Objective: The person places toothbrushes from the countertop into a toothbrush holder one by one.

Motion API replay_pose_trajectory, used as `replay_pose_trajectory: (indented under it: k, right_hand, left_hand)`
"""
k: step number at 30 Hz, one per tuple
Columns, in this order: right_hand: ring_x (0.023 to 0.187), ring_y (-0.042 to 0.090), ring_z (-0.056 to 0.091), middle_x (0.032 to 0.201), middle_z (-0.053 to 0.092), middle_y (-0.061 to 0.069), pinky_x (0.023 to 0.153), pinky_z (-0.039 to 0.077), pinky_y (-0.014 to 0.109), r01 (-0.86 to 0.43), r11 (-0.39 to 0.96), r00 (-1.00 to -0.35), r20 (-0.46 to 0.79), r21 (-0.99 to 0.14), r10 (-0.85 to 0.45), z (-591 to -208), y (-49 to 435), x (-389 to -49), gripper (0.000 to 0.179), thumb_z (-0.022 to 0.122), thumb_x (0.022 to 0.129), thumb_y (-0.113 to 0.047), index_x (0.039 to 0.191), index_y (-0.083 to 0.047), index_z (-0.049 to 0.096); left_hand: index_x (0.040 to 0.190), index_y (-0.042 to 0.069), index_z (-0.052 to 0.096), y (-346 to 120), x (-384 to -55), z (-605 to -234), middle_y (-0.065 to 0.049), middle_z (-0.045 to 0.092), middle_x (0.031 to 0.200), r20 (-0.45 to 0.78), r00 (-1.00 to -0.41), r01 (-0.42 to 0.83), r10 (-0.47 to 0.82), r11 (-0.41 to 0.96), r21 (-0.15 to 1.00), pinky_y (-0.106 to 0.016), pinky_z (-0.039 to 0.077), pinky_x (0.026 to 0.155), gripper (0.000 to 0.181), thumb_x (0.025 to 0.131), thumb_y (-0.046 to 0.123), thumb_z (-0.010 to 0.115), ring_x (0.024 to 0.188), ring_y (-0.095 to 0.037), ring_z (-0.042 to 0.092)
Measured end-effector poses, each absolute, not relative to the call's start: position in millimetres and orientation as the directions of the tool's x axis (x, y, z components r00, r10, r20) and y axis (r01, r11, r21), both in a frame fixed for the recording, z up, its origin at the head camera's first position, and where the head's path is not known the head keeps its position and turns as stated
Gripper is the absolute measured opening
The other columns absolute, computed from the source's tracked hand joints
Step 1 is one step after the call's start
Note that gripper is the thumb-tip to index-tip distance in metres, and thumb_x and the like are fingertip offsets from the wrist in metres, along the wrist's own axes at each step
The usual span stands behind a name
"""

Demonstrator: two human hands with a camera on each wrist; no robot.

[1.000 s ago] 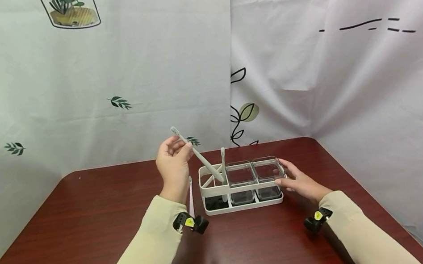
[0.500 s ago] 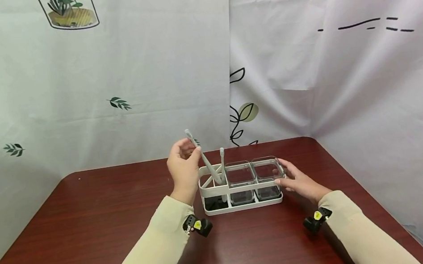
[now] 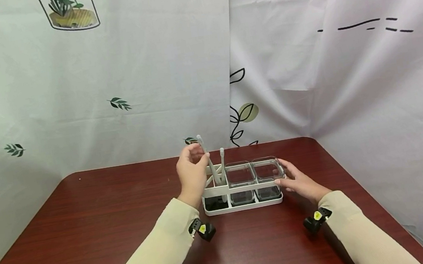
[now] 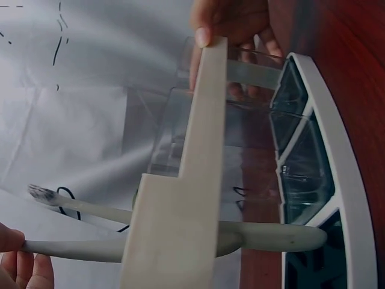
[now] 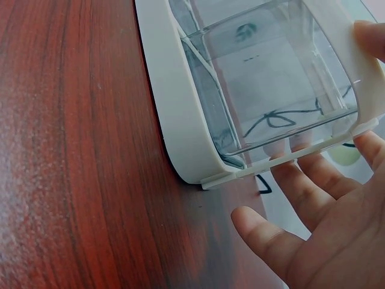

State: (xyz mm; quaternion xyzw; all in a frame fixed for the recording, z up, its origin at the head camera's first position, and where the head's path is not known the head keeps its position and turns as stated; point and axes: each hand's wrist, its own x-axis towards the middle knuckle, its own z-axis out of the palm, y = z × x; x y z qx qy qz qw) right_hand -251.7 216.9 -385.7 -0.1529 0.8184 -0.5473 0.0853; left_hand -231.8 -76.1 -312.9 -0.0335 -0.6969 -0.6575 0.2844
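Note:
A pale toothbrush is pinched near its bristle end by my left hand. It leans slightly, its handle down inside the left, divided section of a white rack. In the left wrist view the toothbrush handle passes behind the rack's upper rail. A second toothbrush stands upright beside it in the same section. Two clear square cups fill the other sections. My right hand grips the rack's right end, with the thumb on the upper rail and fingers at the side.
The rack stands on a dark red wooden table, near its back edge. A pale printed cloth hangs behind and along the sides. Black wrist cameras are strapped to both wrists.
My left hand has moved right and down, bringing the toothbrush more upright and lower into the rack. A pink toothbrush left of the rack is now hidden behind that arm. The right hand stays put.

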Motion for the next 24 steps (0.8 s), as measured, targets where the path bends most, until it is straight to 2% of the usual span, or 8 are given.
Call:
replay_pose_trajectory:
  k: [8, 16, 24]
  right_hand:
    - [0.13, 0.043, 0.04, 0.146, 0.034, 0.029, 0.093, 0.046, 0.051, -0.15, 0.354, -0.939, 0.021, -0.923, -0.343, -385, 216, -251, 0.078, 0.06, 0.094, -0.02, 0.153, -0.009, 0.011]
    - [0.13, 0.042, 0.04, 0.146, 0.034, 0.028, 0.093, 0.046, 0.051, -0.152, 0.359, -0.938, 0.02, -0.921, -0.345, -385, 217, -251, 0.078, 0.06, 0.094, -0.021, 0.153, -0.01, 0.011]
    - [0.131, 0.042, 0.039, 0.146, 0.034, 0.028, 0.093, 0.045, 0.052, -0.149, 0.356, -0.938, 0.018, -0.922, -0.345, -385, 216, -251, 0.078, 0.06, 0.095, -0.021, 0.154, -0.01, 0.01]
  left_hand:
    - [0.11, 0.0, 0.062, -74, -232, -322, -0.015, 0.064, 0.097, 0.433, -0.845, 0.402, -0.315, 0.16, 0.901, -0.024, 0.047, 0.071, 0.027, 0.084, -0.005, 0.066, 0.087, -0.023, 0.06]
    - [0.106, -0.003, 0.061, -73, -233, -331, -0.016, 0.063, 0.095, 0.421, -0.86, 0.388, -0.289, 0.166, 0.906, -0.021, 0.049, 0.068, 0.024, 0.083, -0.007, 0.065, 0.086, -0.021, 0.06]
    - [0.104, 0.0, 0.062, -71, -231, -336, -0.013, 0.064, 0.094, 0.399, -0.879, 0.338, -0.262, 0.25, 0.908, -0.031, 0.051, 0.072, 0.022, 0.084, -0.006, 0.065, 0.091, -0.027, 0.061]
